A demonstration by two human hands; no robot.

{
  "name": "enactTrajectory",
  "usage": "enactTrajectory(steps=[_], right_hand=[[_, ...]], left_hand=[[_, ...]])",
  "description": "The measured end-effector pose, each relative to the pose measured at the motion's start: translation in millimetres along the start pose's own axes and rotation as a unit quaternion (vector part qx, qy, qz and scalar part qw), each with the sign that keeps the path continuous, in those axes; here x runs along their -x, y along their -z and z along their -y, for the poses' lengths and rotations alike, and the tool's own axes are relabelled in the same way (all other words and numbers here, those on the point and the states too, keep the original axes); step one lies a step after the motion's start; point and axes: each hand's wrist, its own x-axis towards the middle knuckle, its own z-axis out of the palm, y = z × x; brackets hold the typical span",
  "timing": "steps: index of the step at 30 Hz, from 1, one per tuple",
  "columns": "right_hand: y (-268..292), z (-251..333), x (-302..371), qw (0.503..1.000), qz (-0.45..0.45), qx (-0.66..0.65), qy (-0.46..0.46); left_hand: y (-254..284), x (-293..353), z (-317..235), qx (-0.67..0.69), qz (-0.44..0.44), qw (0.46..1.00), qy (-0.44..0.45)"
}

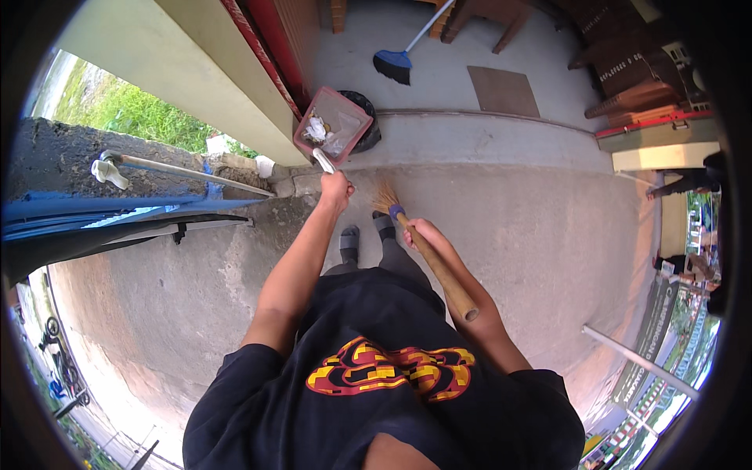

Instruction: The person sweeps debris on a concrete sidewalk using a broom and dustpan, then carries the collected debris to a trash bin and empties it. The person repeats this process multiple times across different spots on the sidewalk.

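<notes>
My left hand (337, 190) is closed round the pale handle of a pink dustpan (352, 119), held out ahead of me. Crumpled white paper or tissue (316, 129) and other bits of litter lie in the pan. Partly hidden behind the pan is a black bin or bag (370, 139). In my right hand (421, 233) is a stick broom (439, 270), gripped by its thick wooden handle. Its bristles point forward and down, close to my feet, and the hollow handle end tilts back toward me. Whether the bristles touch the ground is unclear.
A raised step (486, 141) runs across ahead. Beyond it are a blue-and-black floor broom (392, 65), a brown mat (503, 90) and wooden furniture (619, 82). To my left, a low wall (63, 157) carries a pipe with a tap (110, 174), beside folded blue sheeting (117, 207).
</notes>
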Motion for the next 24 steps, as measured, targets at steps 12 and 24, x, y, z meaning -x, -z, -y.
enactTrajectory(steps=[12,24], right_hand=[[50.7,58.2,8.6,0.999,0.005,0.028,-0.04],[75.0,85.1,17.9,0.998,0.013,0.048,-0.048]], left_hand=[[-152.8,-93.9,36.7,-0.422,-0.21,0.882,-0.013],[-133.5,-78.3,48.3,-0.578,-0.169,0.797,-0.056]])
